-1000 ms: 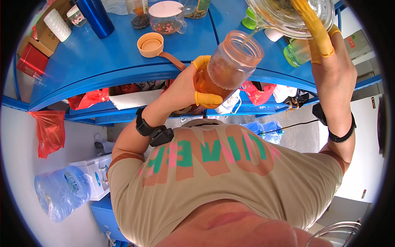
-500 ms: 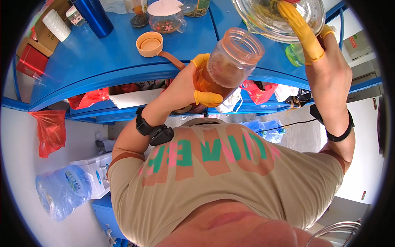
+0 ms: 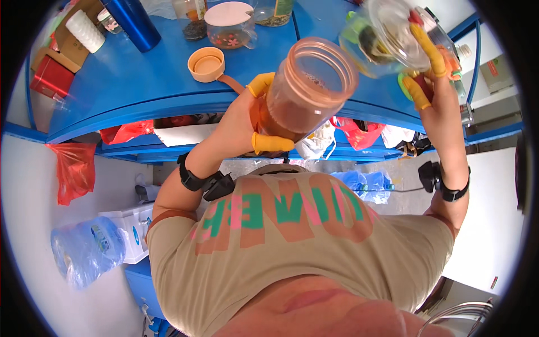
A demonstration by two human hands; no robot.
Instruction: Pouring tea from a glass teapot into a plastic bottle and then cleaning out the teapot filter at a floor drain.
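Observation:
My left hand (image 3: 240, 122), with yellow covers on its fingers, is wrapped round a wide-mouthed clear bottle (image 3: 289, 106). Amber liquid fills its lower part, and foam floats on top. A peach cap (image 3: 206, 64) hangs off the bottle by a brown strap, over the table. At the upper right my right hand (image 3: 441, 92), also in yellow finger covers, grips a clear glass teapot (image 3: 359, 53) with dark leaves inside. One finger presses by the red knob of its glass lid (image 3: 396, 36). The teapot's handle is mostly hidden, and motion blurs its outline.
On the blue table (image 3: 151, 84) stand a blue flask (image 3: 132, 25), a glass cup with a pinkish lid (image 3: 227, 25) and a jar of dark leaves (image 3: 192, 22). A white roll (image 3: 85, 32) and a red box (image 3: 51, 78) are at the left. Bags fill the shelf below.
The teapot has swung from tipped over the bottle's mouth to more upright, lower and away from it. The bottle has shifted slightly left, and its mouth shows more fully.

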